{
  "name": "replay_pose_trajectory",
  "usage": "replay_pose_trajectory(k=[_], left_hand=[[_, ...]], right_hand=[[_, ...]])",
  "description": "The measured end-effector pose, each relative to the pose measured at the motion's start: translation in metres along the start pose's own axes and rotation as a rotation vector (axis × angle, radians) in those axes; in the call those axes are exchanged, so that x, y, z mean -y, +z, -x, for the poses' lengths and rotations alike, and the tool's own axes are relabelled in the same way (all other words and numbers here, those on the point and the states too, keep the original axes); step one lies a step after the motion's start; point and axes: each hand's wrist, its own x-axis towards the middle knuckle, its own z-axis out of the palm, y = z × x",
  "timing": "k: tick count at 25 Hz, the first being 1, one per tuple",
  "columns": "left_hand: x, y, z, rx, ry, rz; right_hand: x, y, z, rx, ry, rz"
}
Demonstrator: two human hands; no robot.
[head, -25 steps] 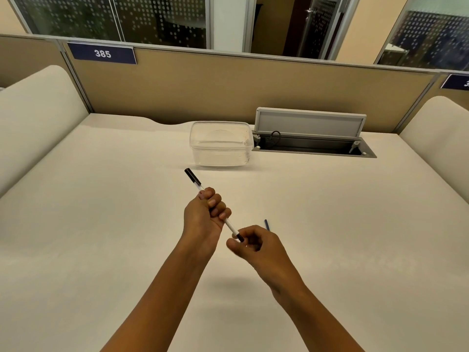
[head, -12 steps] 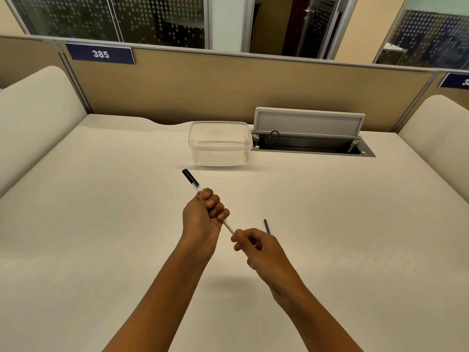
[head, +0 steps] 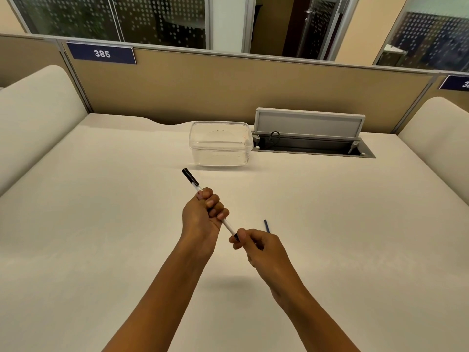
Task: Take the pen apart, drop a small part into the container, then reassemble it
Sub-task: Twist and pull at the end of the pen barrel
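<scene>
My left hand is wrapped around a white pen with a black cap that points up and away toward the container. My right hand pinches the pen's near black end between thumb and fingers. A thin dark blue rod, perhaps the refill, sticks up just behind my right hand; whether it lies on the desk or is held I cannot tell. A clear plastic container stands open on the desk beyond the pen and looks empty.
The cream desk is bounded by a tan partition at the back. An open cable tray with a raised grey lid sits right of the container. Cushioned dividers stand at both sides.
My right hand's fingers shifted slightly on the pen's near end, first covering the black tip, then showing it again. The left hand and pen barely moved.
</scene>
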Motion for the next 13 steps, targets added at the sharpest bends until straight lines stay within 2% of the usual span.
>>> replay_pose_trajectory(k=[7,13], left_hand=[[-0.001,0.0001,0.0025,0.015,0.001,-0.006],[-0.007,0.0001,0.0004,0.016,0.0,0.016]], right_hand=[[-0.0007,-0.0001,-0.0016,-0.062,-0.077,0.037],[0.0024,-0.0023,-0.0015,0.025,-0.089,0.044]])
